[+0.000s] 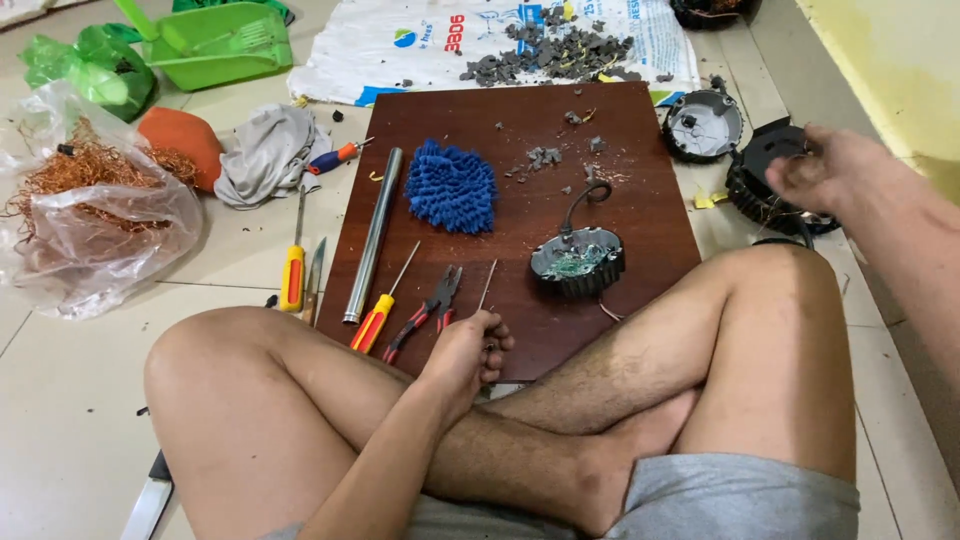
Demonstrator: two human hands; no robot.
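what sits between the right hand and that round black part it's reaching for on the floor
Nothing visible does. The right hand is already at the round black part, fingers over its top edge, beside the wooden board.

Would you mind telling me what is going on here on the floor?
A person sits cross-legged at a brown board. The left hand grips a thin screwdriver at the board's near edge; the right hand reaches to a round black housing on the tiles. Another round unit with a wire sits on the board.
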